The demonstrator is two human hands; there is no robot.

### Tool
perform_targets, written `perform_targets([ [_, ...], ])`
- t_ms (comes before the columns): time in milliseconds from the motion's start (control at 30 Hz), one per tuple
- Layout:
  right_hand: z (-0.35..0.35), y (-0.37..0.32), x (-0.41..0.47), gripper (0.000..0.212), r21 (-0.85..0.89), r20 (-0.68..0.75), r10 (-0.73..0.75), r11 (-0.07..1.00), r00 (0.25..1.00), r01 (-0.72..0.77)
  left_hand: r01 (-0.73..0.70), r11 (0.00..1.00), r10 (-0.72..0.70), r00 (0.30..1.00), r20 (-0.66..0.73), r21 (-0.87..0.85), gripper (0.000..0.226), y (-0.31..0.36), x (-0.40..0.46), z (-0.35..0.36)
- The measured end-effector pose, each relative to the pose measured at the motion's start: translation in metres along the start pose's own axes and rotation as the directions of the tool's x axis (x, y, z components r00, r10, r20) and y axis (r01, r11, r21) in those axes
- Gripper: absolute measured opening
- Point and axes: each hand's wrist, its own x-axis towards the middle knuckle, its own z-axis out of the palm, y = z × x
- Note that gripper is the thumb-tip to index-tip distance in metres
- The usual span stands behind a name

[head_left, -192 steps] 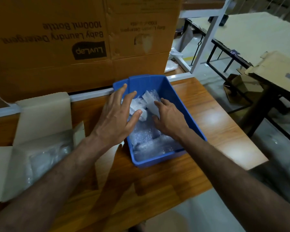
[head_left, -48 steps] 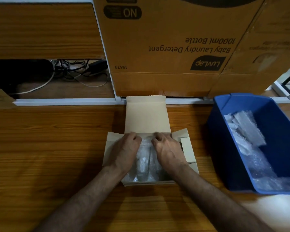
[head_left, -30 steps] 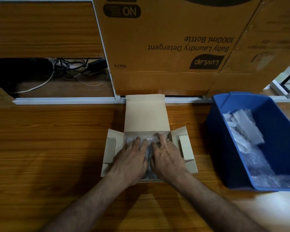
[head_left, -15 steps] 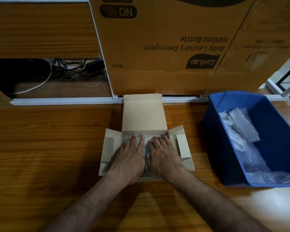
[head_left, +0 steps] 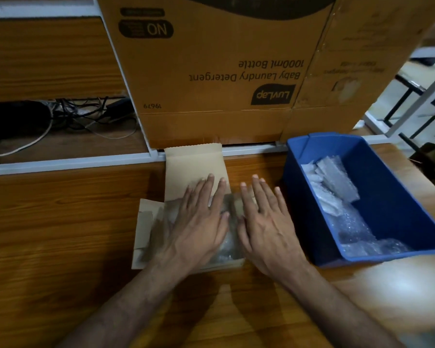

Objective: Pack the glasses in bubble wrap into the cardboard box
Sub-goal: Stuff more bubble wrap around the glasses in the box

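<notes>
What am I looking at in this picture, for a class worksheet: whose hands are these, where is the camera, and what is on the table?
No machine here: a person wears a wide-angle camera on the head, looking forward and down. The left hand and right hand lie flat with straight fingers over a small open cardboard box on a wooden table. They grip nothing. Bubble-wrapped glasses show between the hands, inside the box, whose lid flap is open. To the right stands a blue plastic bin holding more bubble-wrapped bundles. Behind stands a large brown carton with its print upside down, and cables lie in a gap to the left.
</notes>
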Motion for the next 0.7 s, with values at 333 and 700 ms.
perform_targets([
  [333, -0.031, 0.097, -0.047, 0.066, -0.010, -0.189, 0.229, 0.972, 0.955, -0.235, -0.302, 0.951, 0.294, 0.949, -0.111, -0.059, 0.072, 0.085, 0.039, 0.013],
  [700, -0.058, 0.216, -0.087, 0.061, -0.044, 0.089, 0.233, 0.972, 0.968, -0.229, -0.441, 0.896, 0.444, 0.895, -0.055, 0.051, 0.070, 0.186, 0.076, 0.035],
])
